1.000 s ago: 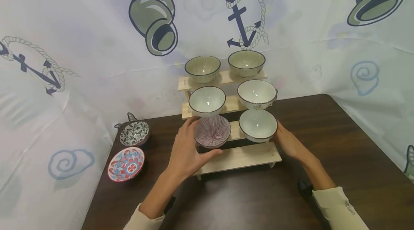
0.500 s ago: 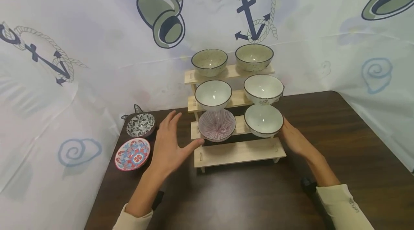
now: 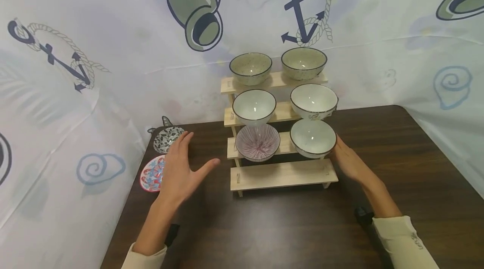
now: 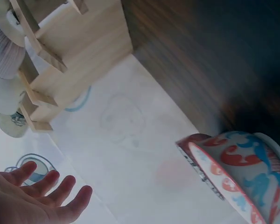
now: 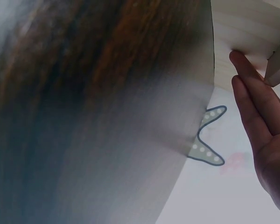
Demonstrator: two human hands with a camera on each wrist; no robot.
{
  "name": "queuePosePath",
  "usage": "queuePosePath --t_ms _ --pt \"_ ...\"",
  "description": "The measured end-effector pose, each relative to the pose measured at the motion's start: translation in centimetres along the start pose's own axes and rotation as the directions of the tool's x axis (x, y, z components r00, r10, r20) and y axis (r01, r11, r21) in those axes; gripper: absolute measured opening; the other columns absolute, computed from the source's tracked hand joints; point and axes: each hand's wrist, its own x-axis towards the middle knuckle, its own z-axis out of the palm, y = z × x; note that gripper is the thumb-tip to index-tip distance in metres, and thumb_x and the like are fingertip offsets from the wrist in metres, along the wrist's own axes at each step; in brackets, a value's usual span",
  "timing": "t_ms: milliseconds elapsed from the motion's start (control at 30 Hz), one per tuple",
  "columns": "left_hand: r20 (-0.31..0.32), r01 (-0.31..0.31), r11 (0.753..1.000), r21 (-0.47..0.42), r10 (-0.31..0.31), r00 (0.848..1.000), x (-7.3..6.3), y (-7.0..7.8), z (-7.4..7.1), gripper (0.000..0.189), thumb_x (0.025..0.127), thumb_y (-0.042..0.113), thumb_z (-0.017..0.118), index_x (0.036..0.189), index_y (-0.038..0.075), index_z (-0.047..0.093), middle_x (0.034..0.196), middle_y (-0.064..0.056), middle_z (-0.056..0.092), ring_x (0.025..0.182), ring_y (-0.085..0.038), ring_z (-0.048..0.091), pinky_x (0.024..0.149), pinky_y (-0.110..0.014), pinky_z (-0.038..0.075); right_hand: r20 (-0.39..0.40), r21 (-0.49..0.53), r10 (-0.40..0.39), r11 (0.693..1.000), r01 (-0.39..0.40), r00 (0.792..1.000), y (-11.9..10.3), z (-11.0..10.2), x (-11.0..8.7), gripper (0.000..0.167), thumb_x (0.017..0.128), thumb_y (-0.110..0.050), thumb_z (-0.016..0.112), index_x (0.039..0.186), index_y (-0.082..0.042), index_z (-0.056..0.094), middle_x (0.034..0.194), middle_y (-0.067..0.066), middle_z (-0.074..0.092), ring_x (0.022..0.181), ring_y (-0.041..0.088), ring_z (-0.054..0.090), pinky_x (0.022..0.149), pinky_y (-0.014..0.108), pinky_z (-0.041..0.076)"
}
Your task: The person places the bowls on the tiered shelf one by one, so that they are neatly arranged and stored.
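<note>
My left hand [image 3: 178,174] hovers with fingers spread and thumb apart, overlapping a red-and-blue patterned bowl [image 3: 150,175] in the head view. Its palm and fingers hold nothing. Behind that bowl sits a small black-and-white floral bowl [image 3: 163,139]. A purple-striped bowl [image 3: 258,143] rests on the stepped wooden stand [image 3: 283,175], beside a plain white bowl [image 3: 313,136] with a dark rim. At the stand's right side is my right hand [image 3: 349,160], partly behind that white bowl. The right wrist view shows its straight fingers [image 5: 252,116] against the pale wood.
Two more white bowls, one at left [image 3: 254,107] and one at right [image 3: 314,100], stand one step higher. Two speckled green bowls, a left one [image 3: 251,68] and a right one [image 3: 303,63], occupy the top step. A printed cloth [image 3: 132,29] hangs behind the dark table [image 3: 261,227].
My left hand has let go of the purple-striped bowl, leaving it on the stand, and moved left to the red-and-blue bowl. My right hand stays by the stand. The head view shifts slightly.
</note>
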Motion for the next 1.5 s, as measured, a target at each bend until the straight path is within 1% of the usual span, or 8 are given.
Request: queuePosePath --t_ms 233,467,567,700,833,1000,1267,1500 --pt "-0.015 0.015 0.999 0.028 -0.015 1.0 -0.4 -1.4 0.2 0.1 0.083 0.062 0.078 0.159 0.011 0.037 0.165 -0.017 0.035 0.151 -0.043 0.033 0.118 -0.067 0.029 -0.007 -0.048 0.039 0.998 -0.039 0.999 0.1 -0.1 -0.1 0.069 0.113 -0.051 0.015 0.167 -0.012 -0.003 0.172 0.023 0.006 0.153 0.054 0.021 0.115 0.072 0.03" --pt "-0.057 0.034 0.999 0.033 -0.032 0.998 -1.2 -3.4 0.3 0.094 0.084 0.052 0.081 0.154 0.003 0.042 0.159 -0.023 0.04 0.147 -0.045 0.037 0.118 -0.065 0.029 0.013 -0.017 0.025 1.0 -0.025 1.0 0.3 0.3 -0.2 0.068 0.113 -0.05 0.015 0.167 -0.013 -0.003 0.172 0.024 0.008 0.15 0.054 0.029 0.112 0.07 0.037" --pt "-0.06 0.054 0.997 0.052 -0.051 0.997 -1.3 -4.2 0.2 0.094 0.085 0.051 0.081 0.154 0.001 0.041 0.158 -0.025 0.04 0.146 -0.046 0.038 0.118 -0.065 0.03 0.008 -0.026 0.029 0.999 -0.029 1.0 0.2 0.3 -0.1 0.068 0.113 -0.05 0.015 0.167 -0.013 -0.003 0.172 0.023 0.007 0.151 0.054 0.026 0.114 0.071 0.034" --pt "-0.072 0.08 0.995 0.054 -0.076 0.994 -1.3 -5.1 0.2 0.092 0.085 0.05 0.081 0.153 0.001 0.042 0.158 -0.025 0.04 0.146 -0.047 0.036 0.118 -0.066 0.029 -0.002 -0.018 0.022 1.0 -0.022 1.0 0.1 0.2 0.0 0.068 0.113 -0.05 0.016 0.167 -0.014 -0.003 0.173 0.022 0.005 0.153 0.052 0.022 0.115 0.071 0.032" --pt "-0.096 0.096 0.994 0.057 -0.09 0.991 -1.2 -6.0 0.2 0.092 0.084 0.049 0.082 0.151 0.0 0.044 0.156 -0.026 0.042 0.144 -0.048 0.038 0.117 -0.066 0.03 -0.001 -0.026 0.013 1.0 -0.013 1.0 0.1 0.2 0.1 0.066 0.114 -0.048 0.015 0.167 -0.013 -0.003 0.173 0.023 0.006 0.151 0.053 0.025 0.114 0.07 0.034" --pt "-0.108 0.119 0.99 0.077 -0.111 0.988 -1.2 -7.5 0.3 0.092 0.084 0.051 0.081 0.15 0.0 0.044 0.155 -0.026 0.043 0.143 -0.048 0.04 0.116 -0.067 0.03 -0.005 -0.058 0.018 0.998 -0.018 1.0 0.0 0.0 0.3 0.066 0.113 -0.05 0.014 0.167 -0.017 -0.004 0.172 0.022 0.007 0.15 0.055 0.026 0.115 0.073 0.029" --pt "-0.141 0.147 0.98 0.132 -0.128 0.982 -1.7 -9.6 0.5 0.091 0.083 0.051 0.081 0.147 -0.003 0.047 0.15 -0.028 0.048 0.137 -0.05 0.045 0.107 -0.071 0.035 0.008 -0.058 0.008 0.998 -0.007 1.0 -0.1 0.0 0.3 0.065 0.114 -0.047 0.015 0.167 -0.013 -0.003 0.172 0.023 0.005 0.153 0.054 0.021 0.115 0.073 0.029" --pt "-0.142 0.193 0.972 0.137 -0.174 0.974 -2.1 -10.8 0.4 0.093 0.078 0.052 0.084 0.147 0.0 0.048 0.148 -0.028 0.046 0.138 -0.05 0.041 0.111 -0.069 0.031 -0.008 -0.079 0.025 0.997 -0.026 1.0 -0.1 -0.1 0.4 0.066 0.113 -0.05 0.015 0.168 -0.018 -0.002 0.172 0.022 0.008 0.153 0.055 0.019 0.117 0.075 0.024"
